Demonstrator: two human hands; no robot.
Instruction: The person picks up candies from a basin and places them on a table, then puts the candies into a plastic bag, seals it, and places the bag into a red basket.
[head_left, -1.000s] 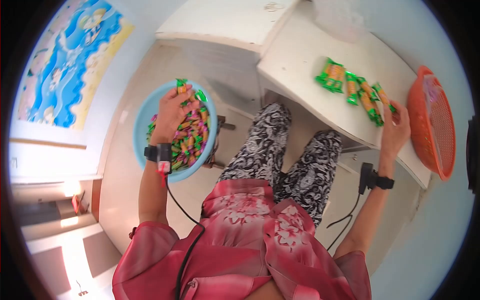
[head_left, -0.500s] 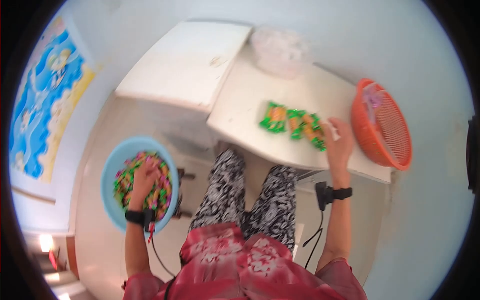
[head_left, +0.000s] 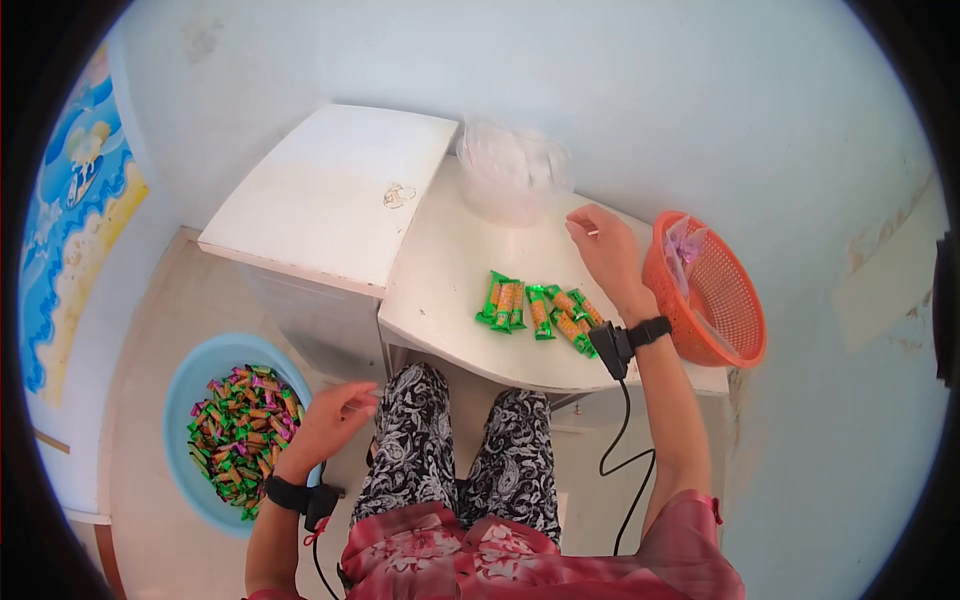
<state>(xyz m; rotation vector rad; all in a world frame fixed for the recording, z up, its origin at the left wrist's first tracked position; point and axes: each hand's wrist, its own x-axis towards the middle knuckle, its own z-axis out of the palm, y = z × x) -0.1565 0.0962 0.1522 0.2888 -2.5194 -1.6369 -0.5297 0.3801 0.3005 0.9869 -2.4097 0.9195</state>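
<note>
My left hand (head_left: 335, 425) is in the air between the blue basin (head_left: 182, 400) and my knee, its fingers loosely apart with nothing visible in them. The basin on the floor holds many small wrapped snacks (head_left: 240, 430) in green and pink wrappers. My right hand (head_left: 608, 255) is over the white table, fingers pinched together with a tiny white bit showing between them; what it is I cannot make out. In front of that hand lie several green-wrapped snack packets (head_left: 540, 312), some side by side, others at angles.
An orange mesh basket (head_left: 710, 300) with purple-printed plastic inside stands at the table's right end. At the back is a clear plastic container or bag (head_left: 512, 175) with whitish contents. A raised white cabinet top (head_left: 330, 190) adjoins the table (head_left: 440, 260) on the left.
My left hand has come out of the basin and moved right, towards my knee. My right hand has moved from beside the packets to further back over the table. The view has shifted.
</note>
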